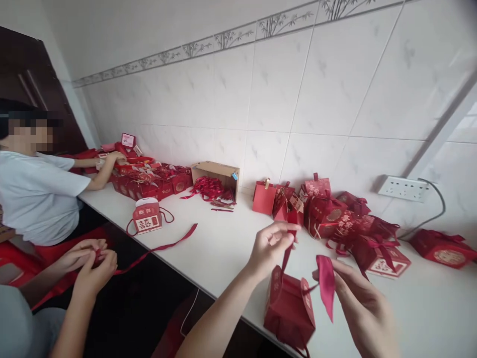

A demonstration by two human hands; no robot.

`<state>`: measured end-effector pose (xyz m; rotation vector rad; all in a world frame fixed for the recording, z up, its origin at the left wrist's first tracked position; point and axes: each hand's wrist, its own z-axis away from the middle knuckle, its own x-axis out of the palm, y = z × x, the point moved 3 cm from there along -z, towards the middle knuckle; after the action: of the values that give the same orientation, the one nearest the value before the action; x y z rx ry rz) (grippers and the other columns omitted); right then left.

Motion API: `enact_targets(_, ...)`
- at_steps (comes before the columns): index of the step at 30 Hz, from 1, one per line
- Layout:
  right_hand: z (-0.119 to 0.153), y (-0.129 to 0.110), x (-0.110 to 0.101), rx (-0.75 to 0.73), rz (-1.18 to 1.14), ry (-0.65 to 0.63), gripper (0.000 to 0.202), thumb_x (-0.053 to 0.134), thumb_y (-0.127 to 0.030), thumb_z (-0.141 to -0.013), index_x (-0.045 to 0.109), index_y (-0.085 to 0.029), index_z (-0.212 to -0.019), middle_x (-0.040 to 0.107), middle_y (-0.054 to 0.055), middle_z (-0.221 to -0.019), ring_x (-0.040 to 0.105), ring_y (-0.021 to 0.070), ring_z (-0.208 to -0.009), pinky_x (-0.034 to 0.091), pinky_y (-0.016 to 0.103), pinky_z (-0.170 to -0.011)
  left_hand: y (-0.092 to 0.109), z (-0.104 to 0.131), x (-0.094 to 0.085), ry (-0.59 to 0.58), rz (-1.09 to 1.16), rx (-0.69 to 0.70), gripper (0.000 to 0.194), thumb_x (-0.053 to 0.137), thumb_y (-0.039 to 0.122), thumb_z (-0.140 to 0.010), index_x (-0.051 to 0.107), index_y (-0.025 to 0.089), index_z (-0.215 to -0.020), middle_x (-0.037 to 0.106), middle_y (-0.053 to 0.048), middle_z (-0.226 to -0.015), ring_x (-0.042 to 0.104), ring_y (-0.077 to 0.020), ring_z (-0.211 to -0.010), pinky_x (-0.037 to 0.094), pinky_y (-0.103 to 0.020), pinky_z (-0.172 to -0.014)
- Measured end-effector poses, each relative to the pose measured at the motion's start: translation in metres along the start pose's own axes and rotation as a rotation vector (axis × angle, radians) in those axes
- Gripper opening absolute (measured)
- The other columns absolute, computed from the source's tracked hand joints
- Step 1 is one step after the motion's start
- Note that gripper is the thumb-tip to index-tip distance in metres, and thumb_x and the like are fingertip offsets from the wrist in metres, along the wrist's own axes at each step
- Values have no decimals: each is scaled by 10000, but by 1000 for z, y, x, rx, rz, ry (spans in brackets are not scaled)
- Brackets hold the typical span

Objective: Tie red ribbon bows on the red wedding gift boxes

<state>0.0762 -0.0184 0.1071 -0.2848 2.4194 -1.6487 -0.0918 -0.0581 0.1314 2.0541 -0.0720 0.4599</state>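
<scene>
A red gift box [288, 311] with gold-and-white print stands near the front edge of the white table, below both my hands. My left hand [270, 246] is pinched on one end of a dark red ribbon [327, 288] that runs up from the box. The fingers of my right hand [357, 293] are closed on the ribbon's other side, and a broad loose tail of it hangs in front of them. A thin stretch of ribbon reaches from the box top to the right hand. How the ribbon crosses on the box is partly hidden.
Several finished red boxes [328, 214] crowd the wall side. Further left are a cardboard box [216, 171] of red ribbons, a white-and-red box [147, 216] and a loose ribbon [164, 246]. A power strip [404, 189] hangs right. Two people work at left.
</scene>
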Motion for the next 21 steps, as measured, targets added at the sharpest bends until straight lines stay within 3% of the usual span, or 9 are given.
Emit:
enact_targets(2,2,-3,2,-18,-24,11,260,685,-471,-669,719,-255,-810,698,62,-866,656,233,-803,550,291,-687,-1,0,0,16,52,8,189,641,307,-766,687,173,-891,585,-30,-667,556,-122,-613,461,-262,-601)
enact_targets(9,5,-1,9,28,-108,38,270,673,-414,-723,677,-238,-928,639,9,-667,608,160,-620,521,289,-620,3,-2,-3,71,16,76,133,628,276,-787,670,181,-870,616,-24,-718,547,-99,-594,448,-247,-578)
enact_targets(13,-6,-2,16,2,-181,58,325,682,-390,-724,634,-237,-1006,625,-12,-689,588,134,-580,504,293,-602,-8,-20,-7,18,-43,47,168,646,317,-757,661,164,-822,630,-30,-756,534,-82,-515,432,-238,-505)
enact_targets(16,-19,-2,23,-12,-265,29,324,693,-376,-716,602,-216,-982,594,-32,-672,570,113,-529,491,283,-579,-12,-33,-12,-34,-73,17,199,657,344,-737,656,165,-824,597,5,-620,507,-77,-442,407,-229,-457)
enact_targets(21,-27,-7,28,-14,-307,26,315,706,-393,-694,589,-193,-909,585,-31,-667,575,109,-520,492,275,-561,4,-39,-17,-59,-112,60,237,666,367,-728,647,167,-853,585,20,-558,522,-85,-453,424,-229,-475)
